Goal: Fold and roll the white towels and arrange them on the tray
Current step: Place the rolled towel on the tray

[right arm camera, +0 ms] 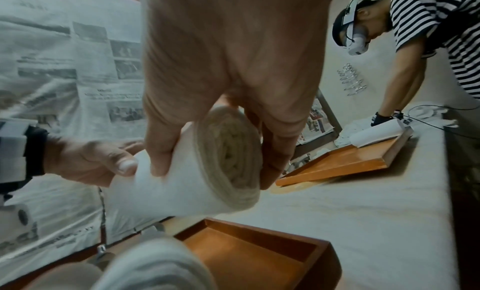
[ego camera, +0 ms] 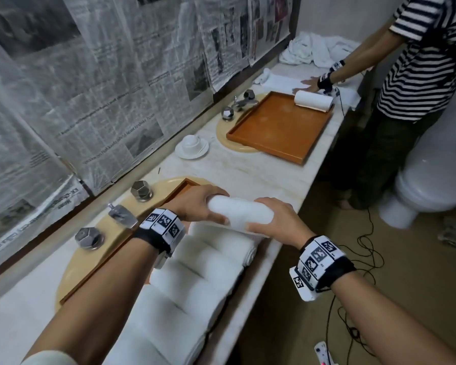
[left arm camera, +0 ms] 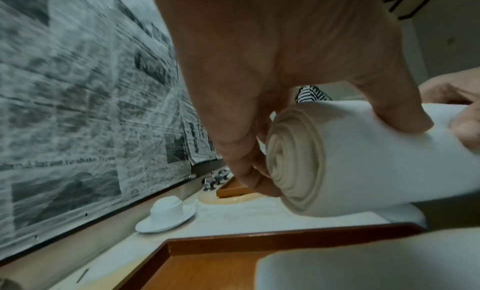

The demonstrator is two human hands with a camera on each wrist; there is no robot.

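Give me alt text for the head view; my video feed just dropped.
Both hands, left and right, hold a rolled towel above the near tray, at the far end of a row of rolls. Farther along the counter, another person folds towels beside a second tray holding one roll.

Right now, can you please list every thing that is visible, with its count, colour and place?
held roll: one, white, above near tray's far end
rolls in tray: a row, count unclear, white, near tray
near tray: one, brown wood, over near basin
far tray: one, brown wood, over far basin
far roll: one, white, far tray's end
loose towels: a pile, white, counter's far end
cup and saucer: one, white, between basins
tap knobs: four, chrome, by the basins
newspaper: many sheets, grey, on the wall
toilet: one, white, right
other person: one, striped shirt, far end
left hand: grips roll's left end
right hand: grips roll's right end
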